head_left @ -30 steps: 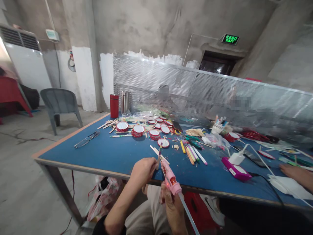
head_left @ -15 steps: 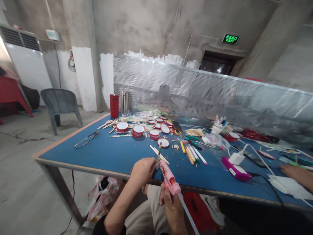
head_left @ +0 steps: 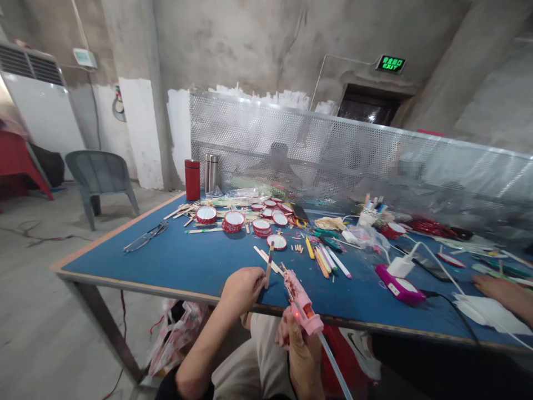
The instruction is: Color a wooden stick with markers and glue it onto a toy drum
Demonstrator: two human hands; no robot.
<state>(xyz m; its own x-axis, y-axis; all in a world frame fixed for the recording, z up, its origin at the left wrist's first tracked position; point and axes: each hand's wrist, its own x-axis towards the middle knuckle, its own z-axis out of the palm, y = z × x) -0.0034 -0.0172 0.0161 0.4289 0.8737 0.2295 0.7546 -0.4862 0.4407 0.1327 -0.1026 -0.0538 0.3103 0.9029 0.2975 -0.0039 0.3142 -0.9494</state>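
Note:
Near the table's front edge my left hand (head_left: 245,286) pinches a craft stick (head_left: 269,265) that stands upright, its upper part coloured. My right hand (head_left: 297,344) is wrapped round a pink hot glue gun (head_left: 303,308), its small light glowing and a long clear glue stick out of its back. The gun's nozzle points up and left, a little to the right of the craft stick and apart from it. Just beyond lie plain craft sticks (head_left: 266,259) and a round red-rimmed piece with a white top (head_left: 276,242).
Several red-rimmed discs (head_left: 234,221) stand among scattered sticks. Markers (head_left: 328,261) lie right of centre. A purple power strip (head_left: 400,286) with cables sits farther right, near another person's hand (head_left: 495,289). Glasses (head_left: 145,238) lie left; a red flask (head_left: 192,180) stands behind. A mesh screen (head_left: 258,144) borders the back.
My right hand has drawn the glue gun right and slightly down, away from the craft stick. My left hand still holds the stick upright in nearly the same place.

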